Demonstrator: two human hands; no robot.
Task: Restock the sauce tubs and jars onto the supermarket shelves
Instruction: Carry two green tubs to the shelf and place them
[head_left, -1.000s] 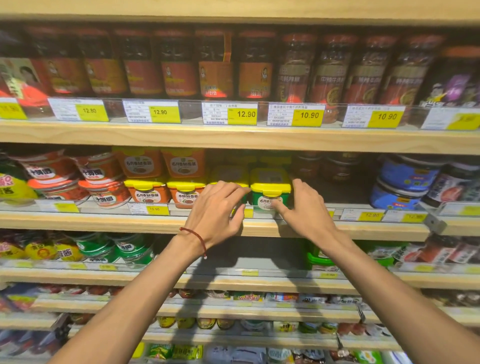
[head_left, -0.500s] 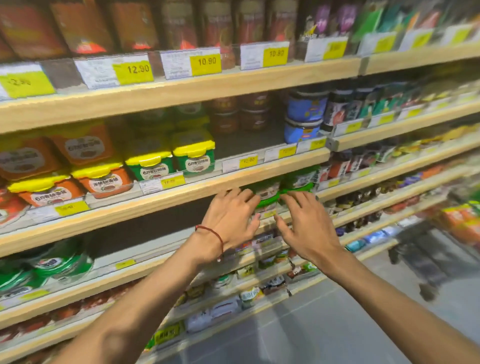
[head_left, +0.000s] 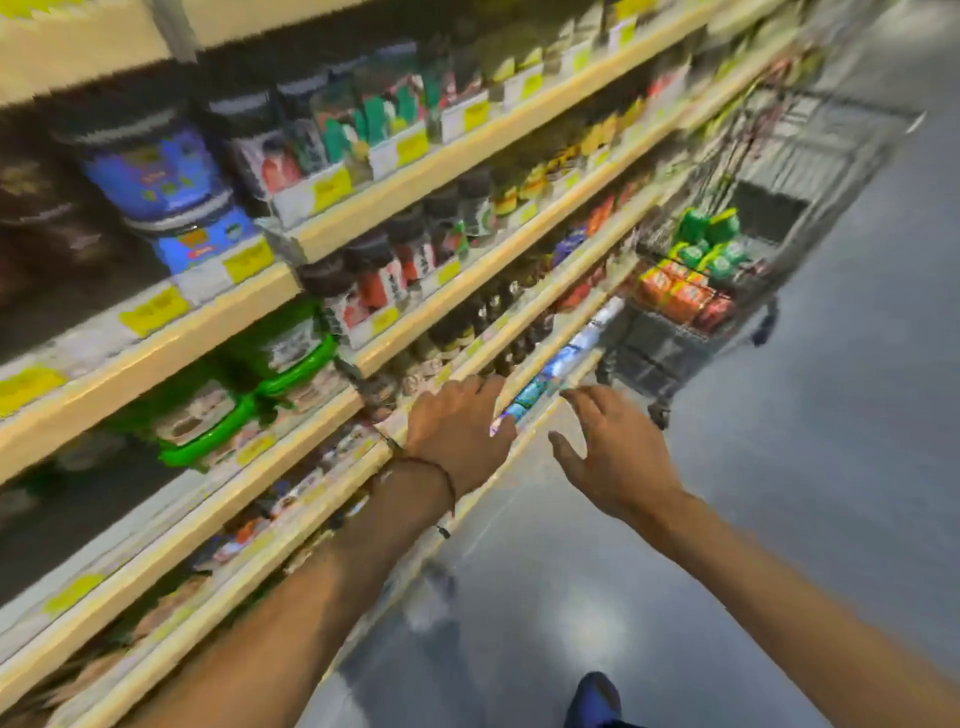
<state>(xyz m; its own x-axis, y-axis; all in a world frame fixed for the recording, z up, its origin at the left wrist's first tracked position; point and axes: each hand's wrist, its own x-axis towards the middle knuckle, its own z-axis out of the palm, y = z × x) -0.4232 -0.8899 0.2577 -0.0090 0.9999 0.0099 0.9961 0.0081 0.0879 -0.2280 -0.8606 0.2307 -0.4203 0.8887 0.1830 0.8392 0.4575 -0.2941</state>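
**Empty-handed between shelf and trolley**

The green sauce tubs sit in the trolley, well beyond our fingertips. Our left hand and right hand are spread and hold nothing. A hasty reach past the shelves could clip the jars.

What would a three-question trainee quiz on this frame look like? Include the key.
1. True or false: the left hand grips a tub.
2. What lies in the cart standing beside the shelves? A) green tubs and orange tubs; B) milk cartons; C) nothing.
3. Fill in: the right hand has its fingers spread and holds ___.
Key: 1 false; 2 A; 3 nothing.
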